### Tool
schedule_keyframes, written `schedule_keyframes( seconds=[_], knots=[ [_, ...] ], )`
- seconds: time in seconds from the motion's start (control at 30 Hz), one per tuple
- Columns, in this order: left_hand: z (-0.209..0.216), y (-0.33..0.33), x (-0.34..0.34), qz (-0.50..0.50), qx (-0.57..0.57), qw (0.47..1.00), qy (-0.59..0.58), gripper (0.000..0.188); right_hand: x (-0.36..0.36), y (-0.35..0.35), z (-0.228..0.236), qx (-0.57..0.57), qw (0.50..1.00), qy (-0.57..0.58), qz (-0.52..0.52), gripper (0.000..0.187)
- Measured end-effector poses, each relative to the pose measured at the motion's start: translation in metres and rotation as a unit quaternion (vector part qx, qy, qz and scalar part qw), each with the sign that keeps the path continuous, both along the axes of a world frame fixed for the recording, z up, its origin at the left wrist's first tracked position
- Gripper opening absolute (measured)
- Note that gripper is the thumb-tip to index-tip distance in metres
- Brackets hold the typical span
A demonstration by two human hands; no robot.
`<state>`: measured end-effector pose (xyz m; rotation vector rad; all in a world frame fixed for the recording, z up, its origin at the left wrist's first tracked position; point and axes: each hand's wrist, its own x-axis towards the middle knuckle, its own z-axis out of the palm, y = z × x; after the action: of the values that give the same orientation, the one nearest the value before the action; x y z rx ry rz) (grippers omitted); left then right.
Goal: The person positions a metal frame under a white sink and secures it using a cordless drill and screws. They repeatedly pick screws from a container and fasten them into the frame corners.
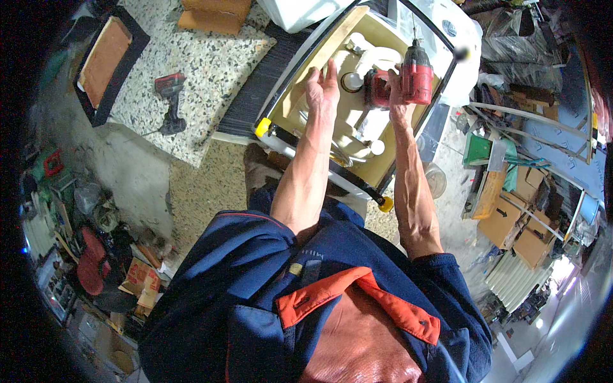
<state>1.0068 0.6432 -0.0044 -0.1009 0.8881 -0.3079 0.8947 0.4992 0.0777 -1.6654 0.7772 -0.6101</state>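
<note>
My right hand (400, 105) is wrapped round a red and black cordless drill (417, 80), whose long thin bit points away from me. Over the near-left part of an open cream-coloured box (299, 90), my left hand (323, 90) is raised with its fingers apart, holding nothing. Black edging and yellow corner caps (262, 126) run along the box. White plastic pipe fittings (381, 56) and a round-ended white piece (377, 147) lie inside it. The drill hangs above the box's right side and hides part of the fittings.
Another red and black cordless drill (170, 96) lies on a speckled stone slab (211, 57) to the left. A framed brown panel (105, 60) is at far left. Cardboard boxes (511, 220) and a green bin (477, 150) stand on the right; clutter fills the lower left.
</note>
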Motion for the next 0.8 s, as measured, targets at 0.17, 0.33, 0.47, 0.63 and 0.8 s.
schedule_keyframes(
  seconds=[0.17,0.33,0.47,0.63,0.8],
  knots=[
    [-0.016,-0.009,0.021,0.047,-0.045,0.990,0.122,0.034,-0.005,-0.012,-0.016,-0.037,0.999,-0.021,-0.012,0.034],
    [-0.047,0.000,0.027,0.079,-0.064,0.995,0.014,0.037,-0.002,-0.009,-0.012,-0.036,0.999,-0.027,-0.010,0.032],
    [-0.010,-0.005,0.018,-0.184,0.323,0.918,-0.139,0.032,-0.009,-0.012,-0.010,-0.023,0.999,-0.009,-0.031,0.034],
    [-0.033,-0.003,0.031,-0.014,0.077,0.997,0.026,0.038,-0.005,-0.013,-0.023,-0.021,1.000,-0.010,-0.017,0.032],
    [-0.043,0.005,0.018,-0.157,0.297,0.939,-0.082,0.037,-0.005,-0.021,-0.038,-0.118,0.993,0.002,-0.024,0.034]
  ],
)
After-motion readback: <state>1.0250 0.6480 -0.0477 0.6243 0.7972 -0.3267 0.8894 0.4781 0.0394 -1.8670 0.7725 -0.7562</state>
